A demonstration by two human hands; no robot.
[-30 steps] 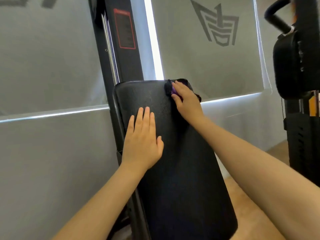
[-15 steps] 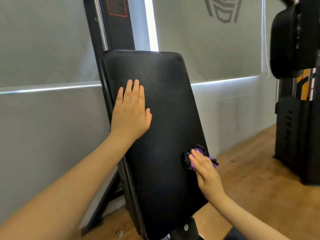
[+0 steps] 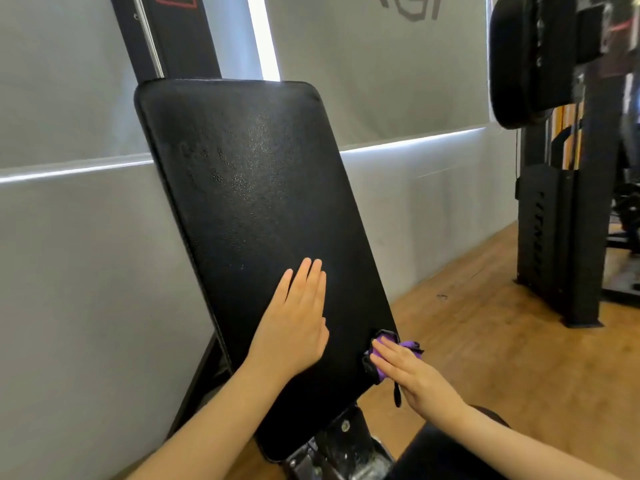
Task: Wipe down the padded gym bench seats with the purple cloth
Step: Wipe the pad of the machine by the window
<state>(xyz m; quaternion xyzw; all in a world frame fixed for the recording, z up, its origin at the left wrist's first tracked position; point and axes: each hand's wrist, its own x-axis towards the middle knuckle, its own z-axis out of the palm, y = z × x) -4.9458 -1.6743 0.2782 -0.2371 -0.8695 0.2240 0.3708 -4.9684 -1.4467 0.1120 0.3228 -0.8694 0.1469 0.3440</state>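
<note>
A black padded bench backrest (image 3: 249, 188) stands tilted against a dark upright post. My left hand (image 3: 294, 320) lies flat on the lower part of the pad with its fingers straight. My right hand (image 3: 412, 375) presses the purple cloth (image 3: 386, 344) with black trim against the pad's lower right edge, fingers extended over it. Part of the cloth is hidden under that hand, and a black strap hangs down from it.
A black metal hinge bracket (image 3: 339, 445) sits below the pad. A tall black weight machine (image 3: 561, 202) with a dark pad (image 3: 519, 64) stands at the right on the wooden floor (image 3: 485, 341). Grey blinds (image 3: 69, 237) cover the wall behind.
My right hand has wiped the cloth from the pad's top right corner down its right side to the lower edge. My left hand has slid down the pad to its lower part.
</note>
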